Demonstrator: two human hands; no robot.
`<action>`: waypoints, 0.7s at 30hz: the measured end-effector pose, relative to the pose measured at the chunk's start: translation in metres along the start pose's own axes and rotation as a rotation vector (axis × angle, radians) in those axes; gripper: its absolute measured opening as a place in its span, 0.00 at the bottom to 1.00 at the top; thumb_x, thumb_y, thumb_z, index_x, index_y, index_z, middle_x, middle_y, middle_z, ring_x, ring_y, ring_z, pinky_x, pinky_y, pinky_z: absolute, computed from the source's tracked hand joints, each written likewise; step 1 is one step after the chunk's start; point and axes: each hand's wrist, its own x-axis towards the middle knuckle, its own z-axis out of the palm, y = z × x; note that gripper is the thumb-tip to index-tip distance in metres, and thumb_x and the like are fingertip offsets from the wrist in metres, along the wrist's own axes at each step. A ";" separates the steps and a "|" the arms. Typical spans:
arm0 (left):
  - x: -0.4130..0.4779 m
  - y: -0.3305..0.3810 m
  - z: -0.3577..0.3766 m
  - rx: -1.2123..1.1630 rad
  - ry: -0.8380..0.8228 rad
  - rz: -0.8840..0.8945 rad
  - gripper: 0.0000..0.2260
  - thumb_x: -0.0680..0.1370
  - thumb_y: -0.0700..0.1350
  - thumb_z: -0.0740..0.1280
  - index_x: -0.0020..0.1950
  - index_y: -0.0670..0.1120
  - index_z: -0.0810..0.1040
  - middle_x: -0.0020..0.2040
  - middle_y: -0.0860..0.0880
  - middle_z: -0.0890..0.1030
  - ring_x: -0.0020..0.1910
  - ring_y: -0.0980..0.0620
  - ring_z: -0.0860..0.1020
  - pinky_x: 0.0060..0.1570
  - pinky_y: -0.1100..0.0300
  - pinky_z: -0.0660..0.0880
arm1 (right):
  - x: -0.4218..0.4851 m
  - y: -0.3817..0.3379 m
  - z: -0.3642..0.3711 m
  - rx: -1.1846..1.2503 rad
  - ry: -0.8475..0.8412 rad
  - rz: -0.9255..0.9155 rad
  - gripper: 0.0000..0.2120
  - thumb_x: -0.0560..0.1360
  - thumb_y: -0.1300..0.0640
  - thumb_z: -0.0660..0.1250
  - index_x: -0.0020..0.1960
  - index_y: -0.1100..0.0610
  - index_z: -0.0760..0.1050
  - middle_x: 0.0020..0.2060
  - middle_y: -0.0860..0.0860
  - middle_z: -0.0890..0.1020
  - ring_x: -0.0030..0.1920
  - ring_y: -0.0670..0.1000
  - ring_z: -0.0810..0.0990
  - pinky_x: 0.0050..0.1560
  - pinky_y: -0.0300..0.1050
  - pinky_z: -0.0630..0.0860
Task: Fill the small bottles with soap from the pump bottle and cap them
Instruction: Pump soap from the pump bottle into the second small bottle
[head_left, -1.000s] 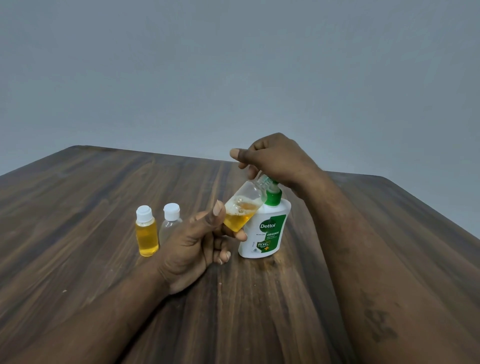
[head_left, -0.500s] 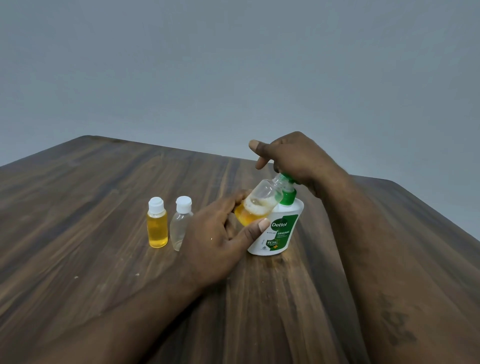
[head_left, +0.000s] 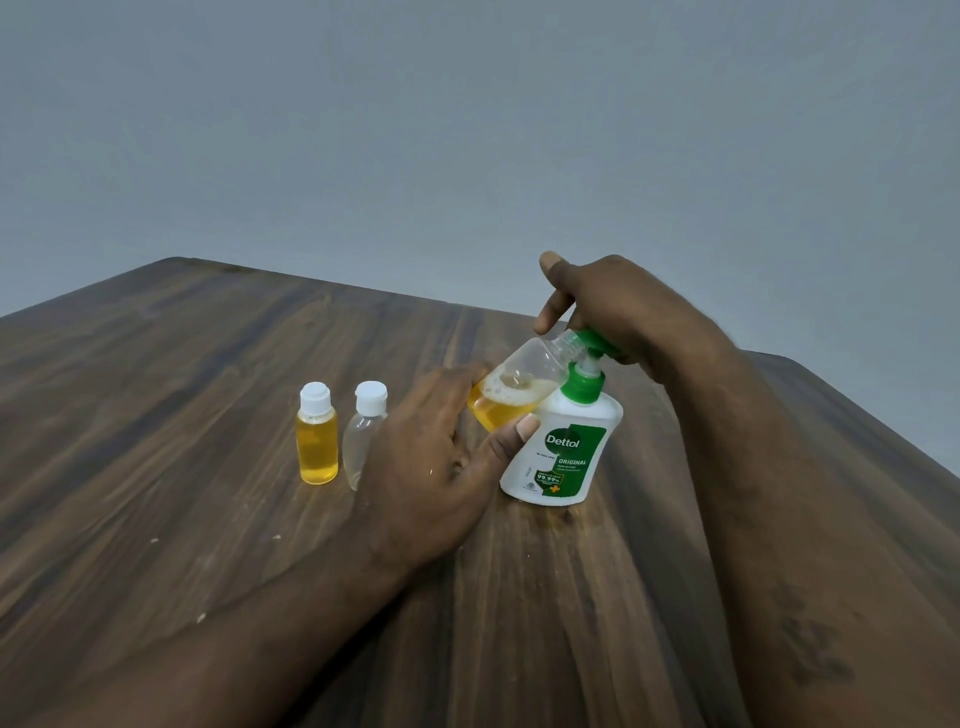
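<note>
- One camera on the person's head looks forward and down.
- It is near the left hand (head_left: 431, 457) and right hand (head_left: 618, 306).
- It sees the desk's (head_left: 208, 364) far edge and the wall (head_left: 467, 130) behind.

Wooden table (head_left: 156, 415), pump bottle (head_left: 563, 457), full capped bottle (head_left: 317, 441), clear capped bottle (head_left: 358, 441)
</note>
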 end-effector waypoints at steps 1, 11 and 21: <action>0.000 -0.001 0.000 0.004 -0.008 -0.001 0.23 0.80 0.63 0.66 0.68 0.49 0.77 0.46 0.68 0.71 0.45 0.69 0.73 0.43 0.78 0.67 | 0.000 0.001 -0.002 0.000 0.000 -0.002 0.33 0.83 0.34 0.55 0.41 0.55 0.86 0.38 0.51 0.81 0.32 0.50 0.73 0.36 0.45 0.66; -0.001 -0.005 0.004 -0.050 -0.107 -0.113 0.29 0.77 0.68 0.62 0.75 0.55 0.72 0.51 0.56 0.82 0.40 0.59 0.78 0.39 0.70 0.70 | 0.006 0.004 0.002 0.049 0.057 -0.039 0.41 0.75 0.21 0.51 0.41 0.54 0.86 0.40 0.52 0.86 0.38 0.51 0.82 0.40 0.46 0.74; -0.001 -0.001 0.001 -0.025 -0.050 -0.070 0.27 0.79 0.66 0.65 0.71 0.51 0.77 0.51 0.55 0.84 0.39 0.63 0.76 0.38 0.76 0.69 | 0.006 0.008 0.009 0.115 -0.076 -0.053 0.37 0.80 0.26 0.51 0.47 0.55 0.86 0.43 0.51 0.84 0.43 0.51 0.81 0.42 0.47 0.73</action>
